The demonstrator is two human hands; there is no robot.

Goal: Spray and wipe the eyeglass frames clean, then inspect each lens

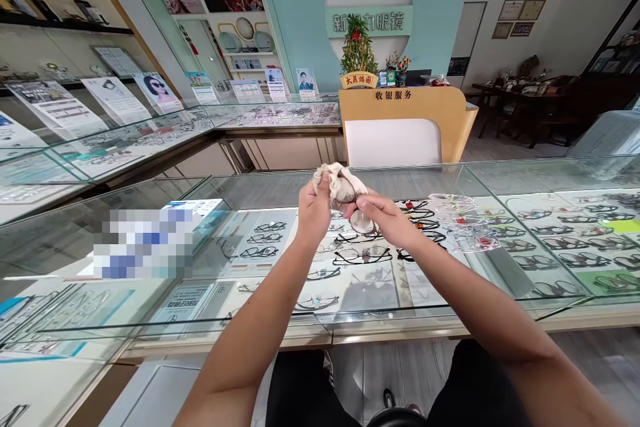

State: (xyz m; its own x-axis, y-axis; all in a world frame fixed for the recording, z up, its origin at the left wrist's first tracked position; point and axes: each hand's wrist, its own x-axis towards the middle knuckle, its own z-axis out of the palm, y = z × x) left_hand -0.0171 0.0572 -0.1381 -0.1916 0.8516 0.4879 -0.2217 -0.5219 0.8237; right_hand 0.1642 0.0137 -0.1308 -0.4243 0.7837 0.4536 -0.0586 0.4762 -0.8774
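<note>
My left hand (315, 210) is closed on a cream-coloured cloth (353, 180), which bunches over the fingers and drapes around part of a pair of glasses. My right hand (387, 213) pinches the glasses (361, 221) between thumb and fingers. One round lens hangs below the right fingertips, while the rest is partly covered by the cloth. Both hands are close together above the glass top of a display case (280, 187). Under that glass, rows of spectacles (363, 255) lie beneath the hands.
A blurred white and blue box (145, 243) stands on the counter to the left. More glass cases with frames (565, 243) extend right. Beyond is a wooden service desk (457, 120) with a plant (357, 47). Small advertising cards (160, 92) line the left counter.
</note>
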